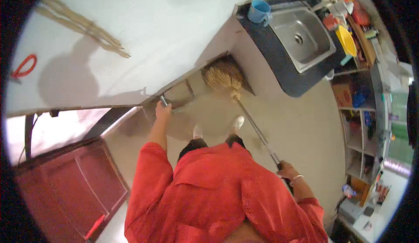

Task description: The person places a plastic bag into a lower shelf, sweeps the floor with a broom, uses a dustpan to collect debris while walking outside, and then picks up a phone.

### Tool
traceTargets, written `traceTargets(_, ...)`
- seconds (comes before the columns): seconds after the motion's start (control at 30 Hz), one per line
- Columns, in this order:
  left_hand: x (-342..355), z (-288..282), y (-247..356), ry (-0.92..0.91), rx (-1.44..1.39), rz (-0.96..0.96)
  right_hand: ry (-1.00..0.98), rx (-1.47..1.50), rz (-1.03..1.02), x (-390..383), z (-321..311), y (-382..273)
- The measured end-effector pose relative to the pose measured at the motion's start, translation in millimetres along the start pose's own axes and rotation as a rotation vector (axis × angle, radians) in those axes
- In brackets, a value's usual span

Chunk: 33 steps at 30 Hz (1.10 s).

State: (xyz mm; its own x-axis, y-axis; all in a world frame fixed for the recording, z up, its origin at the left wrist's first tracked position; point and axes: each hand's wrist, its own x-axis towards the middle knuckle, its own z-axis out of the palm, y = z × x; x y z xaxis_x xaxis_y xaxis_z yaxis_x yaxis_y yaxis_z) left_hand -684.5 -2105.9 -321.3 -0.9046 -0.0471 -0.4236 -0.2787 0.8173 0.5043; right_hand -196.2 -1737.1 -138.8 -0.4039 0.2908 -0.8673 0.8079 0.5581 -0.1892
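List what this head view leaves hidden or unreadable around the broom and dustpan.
- Dustpan: only its outline and the handle in the left hand show, in shadow.
- Broom: the right hand covers its handle's top end.
- Dirt on the floor: too small to see.
- Shelf contents: blurred, bent by the fisheye rim.

Left arm: stretched forward and down, sleeve to the elbow, forearm bare.
Left hand (163, 110): fingers were curled shut around something thin.
Right arm: bent, held out to the side.
Right hand (287, 171): fist was clenched, a bangle at the wrist.
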Motion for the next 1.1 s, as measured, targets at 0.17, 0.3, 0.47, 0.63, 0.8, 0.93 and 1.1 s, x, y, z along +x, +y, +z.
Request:
traceTargets(0.17, 38.3, 4.9, -12.9, -0.197, 0.023, 0.098, -0.038, 0.496, 0.260, 54.0, 98.9, -61.3)
traceTargets(0.3, 74.5, 25.3, -57.2, -0.214, -0.152, 0.196, -0.009, 0.842, 0.253, 102.2, 113.1, -111.7)
traceTargets(0.47, 62.1, 33.7, -5.4, -0.439, -0.588, -0.389, -0.014, 1.145, 0.329, 108.3, 105.3, -161.6)
traceTargets(0.63, 51.4, -1.1, -47.7, -0.368, -0.624, -0.326, -0.041, 0.940, 0.213, 99.6, 116.0, -159.6)
traceTargets(0.8, 17.9, -97.4, -149.9, -0.207, -0.486, -0.346, -0.203, 1.019, 0.158, 28.1, 79.1, -212.3)
traceTargets(0.93, -18.1, -146.4, -209.4, -0.195, -0.479, -0.311, -0.247, 1.086, -0.048, 89.1, 154.5, -221.5)
traceTargets(1.1, -56.7, -155.5, -218.3, -0.154, -0.454, -0.389, -0.366, 1.267, -0.042, 120.3, 188.1, -234.2)
